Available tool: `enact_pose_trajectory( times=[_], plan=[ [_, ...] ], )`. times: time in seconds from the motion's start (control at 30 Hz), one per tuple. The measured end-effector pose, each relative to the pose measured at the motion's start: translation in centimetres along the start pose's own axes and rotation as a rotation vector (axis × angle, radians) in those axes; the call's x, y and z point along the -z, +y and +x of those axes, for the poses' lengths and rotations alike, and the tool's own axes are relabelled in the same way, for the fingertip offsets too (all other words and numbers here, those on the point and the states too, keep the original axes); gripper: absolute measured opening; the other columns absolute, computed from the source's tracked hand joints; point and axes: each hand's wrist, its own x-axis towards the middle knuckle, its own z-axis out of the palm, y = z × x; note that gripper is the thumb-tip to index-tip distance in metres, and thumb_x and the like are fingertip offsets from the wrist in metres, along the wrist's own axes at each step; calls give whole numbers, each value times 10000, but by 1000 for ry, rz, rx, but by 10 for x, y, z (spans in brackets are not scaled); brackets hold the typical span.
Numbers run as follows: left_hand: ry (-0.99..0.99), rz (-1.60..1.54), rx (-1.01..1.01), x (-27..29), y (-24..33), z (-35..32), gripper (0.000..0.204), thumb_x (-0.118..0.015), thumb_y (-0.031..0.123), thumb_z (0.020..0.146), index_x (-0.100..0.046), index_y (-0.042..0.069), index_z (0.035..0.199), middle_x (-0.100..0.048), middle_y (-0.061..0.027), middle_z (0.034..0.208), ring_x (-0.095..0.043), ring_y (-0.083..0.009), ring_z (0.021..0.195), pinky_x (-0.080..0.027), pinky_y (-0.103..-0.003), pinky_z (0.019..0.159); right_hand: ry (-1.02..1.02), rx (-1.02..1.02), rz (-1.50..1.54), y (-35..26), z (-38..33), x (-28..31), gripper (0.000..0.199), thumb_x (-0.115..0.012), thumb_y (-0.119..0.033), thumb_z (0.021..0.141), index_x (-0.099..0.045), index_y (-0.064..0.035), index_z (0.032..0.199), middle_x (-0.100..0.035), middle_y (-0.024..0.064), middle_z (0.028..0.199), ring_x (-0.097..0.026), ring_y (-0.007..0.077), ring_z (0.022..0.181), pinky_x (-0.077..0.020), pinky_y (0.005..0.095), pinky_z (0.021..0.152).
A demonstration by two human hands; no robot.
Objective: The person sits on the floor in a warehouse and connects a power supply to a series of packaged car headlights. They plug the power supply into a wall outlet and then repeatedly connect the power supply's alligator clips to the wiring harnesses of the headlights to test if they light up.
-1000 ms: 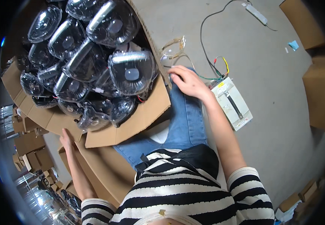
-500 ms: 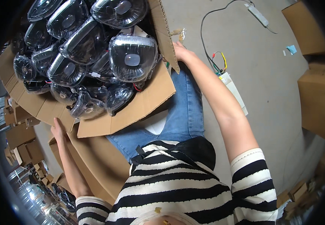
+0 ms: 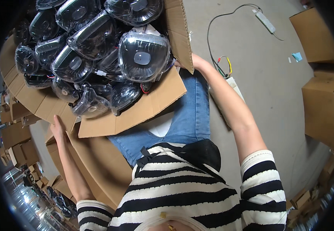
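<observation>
The open carton, heaped with wrapped black lamps, is in front of the person. The left hand touches its near-left flap; the right hand is partly behind the right flap. I cannot tell how closed either grip is. Even support from both sides should keep the lamps stable.

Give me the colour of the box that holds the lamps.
The box is brown; it shows best in the head view.
</observation>
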Motion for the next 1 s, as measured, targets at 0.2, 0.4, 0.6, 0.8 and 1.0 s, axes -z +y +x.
enact_pose_trajectory(
  times=[0.2,0.4,0.6,0.8,1.0],
  plan=[
    [58,33,-75,-12,23,-18,370,-475,338,828,-532,17,654,-489,19,617,-416,-64,549,-332,-226,484,543,145,188,-30,-70,-45,427,-531,-137,652,-453,43,1031,-490,215,1010,-454,348,979,-353,360,855],
    [-47,23,-56,-5,9,-5,342,-469,320,836,-550,2,738,-507,5,648,-431,-82,556,-350,-238,487,625,-42,-19,-81,-85,-54,396,-502,-120,667,-444,32,1028,-484,200,1028,-445,326,999,-317,382,885],
    [27,-23,-103,-13,19,-25,361,-461,295,843,-517,-7,654,-474,19,609,-417,-74,560,-347,-239,500,556,288,-264,-165,-91,-107,257,-561,-156,670,-512,-30,888,-496,138,975,-424,294,1050,-278,472,895],
    [19,179,-159,-18,24,-27,486,-430,347,847,-466,-63,589,-452,-80,491,-389,-122,475,-330,-329,454,426,256,-320,-140,-59,-107,272,-538,-112,699,-504,-44,960,-503,149,1038,-407,301,1088,-295,447,918],
    [139,161,-135,-8,43,-50,472,-458,349,829,-506,-82,642,-552,-203,629,-499,-242,562,-397,-358,580,348,162,-448,-184,-108,-39,422,-579,-143,697,-456,2,1073,-469,182,1112,-412,307,1090,-313,375,925]
  ],
)
